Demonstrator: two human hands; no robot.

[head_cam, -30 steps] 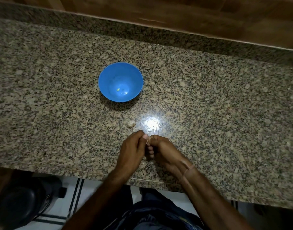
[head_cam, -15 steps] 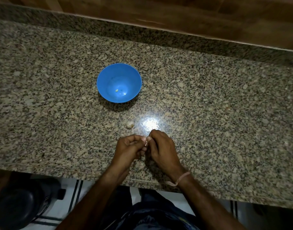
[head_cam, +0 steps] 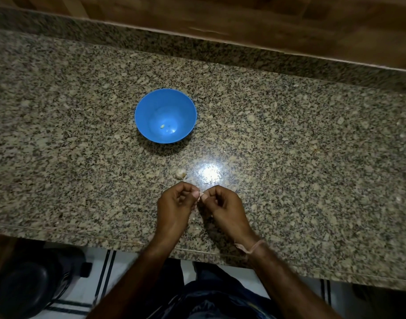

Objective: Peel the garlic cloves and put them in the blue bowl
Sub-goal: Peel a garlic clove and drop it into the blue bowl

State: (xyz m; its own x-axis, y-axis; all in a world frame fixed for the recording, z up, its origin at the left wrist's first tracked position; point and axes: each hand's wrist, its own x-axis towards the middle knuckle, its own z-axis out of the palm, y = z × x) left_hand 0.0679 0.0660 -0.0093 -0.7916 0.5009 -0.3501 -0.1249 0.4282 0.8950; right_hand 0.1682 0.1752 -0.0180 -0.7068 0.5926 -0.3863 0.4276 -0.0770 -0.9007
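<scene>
You have one view, from the camera on your head. It looks forward and steeply down onto the granite counter (head_cam: 301, 139), from close: your left hand (head_cam: 174, 209) and right hand (head_cam: 226, 209) sit just below centre, the wooden wall (head_cam: 220, 14) crosses the top, floor (head_cam: 89, 293) along the bottom.

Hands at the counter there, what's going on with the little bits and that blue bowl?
A person is peeling garlic at a speckled stone counter. The left hand and right hand meet near the front edge, both pinching a small garlic clove between the fingertips. A second clove lies on the counter just beyond them. Farther back, the blue bowl holds only a pale bit or two, too small to identify.
</scene>
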